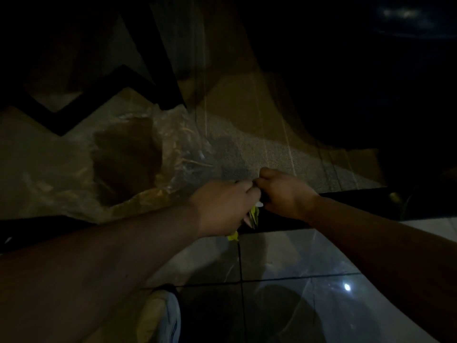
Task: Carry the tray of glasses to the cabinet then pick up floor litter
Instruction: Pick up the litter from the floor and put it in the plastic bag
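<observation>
Evidently the litter stage was under way: the left hand point(222, 206) was curled shut around a crumpled yellow-green wrapper point(253, 216), scraps of which poked out below the fingers, while the right hand point(284, 194) met it knuckle to knuckle with its fingers bunched, pinching at something too dark and small to make out. Both hands hovered above a dark step edge point(346, 191) where glossy floor tiles point(284, 256) met a speckled, rougher surface. Just beyond the left hand lay a large, crinkled, translucent plastic bag point(128, 154), slack and spread open on the floor, seemingly litter yet to be gathered or a sack for it; I cannot tell which. No tray, glasses or cabinet showed, so that part was presumably finished. The wrapper looked thin, creased and bright against the gloom.
</observation>
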